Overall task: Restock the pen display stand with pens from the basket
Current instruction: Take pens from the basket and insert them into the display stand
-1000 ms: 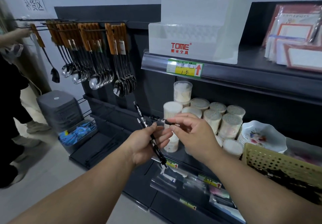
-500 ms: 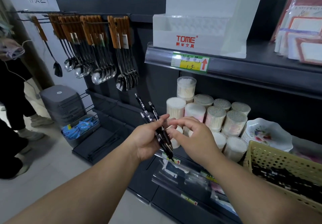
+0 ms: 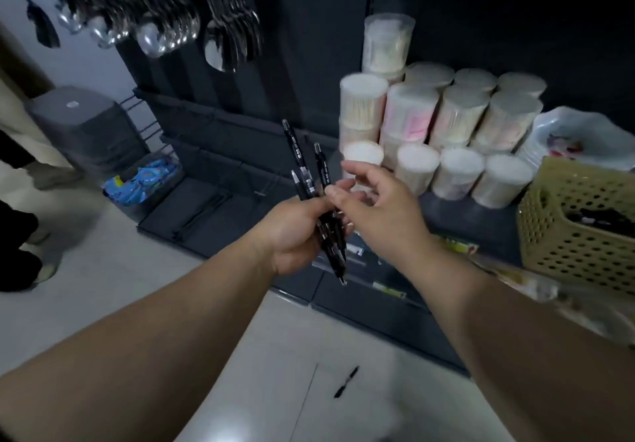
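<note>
My left hand point(image 3: 295, 235) grips a bunch of black pens point(image 3: 303, 166), their tips pointing down past my palm. Just to their right my right hand point(image 3: 381, 208) hovers with loose fingers, its thumb tip against the bunch and nothing held. One black pen point(image 3: 346, 381) lies on the pale floor below my arms. The yellow perforated basket point(image 3: 549, 208) sits on the shelf at the right, with dark pens point(image 3: 598, 221) inside. The pen display stand is out of view.
Round tubs of cotton swabs point(image 3: 446, 125) are stacked on the shelf behind my hands, next to a white patterned bowl point(image 3: 577, 132). Ladles and spoons point(image 3: 165, 29) hang at upper left. A grey bin point(image 3: 86, 125) and a person's legs point(image 3: 17, 235) are at the left.
The view has tilted down, so the white display stand has left the frame. My right hand passed its pen into the left hand's bunch. A pen now lies on the floor.
</note>
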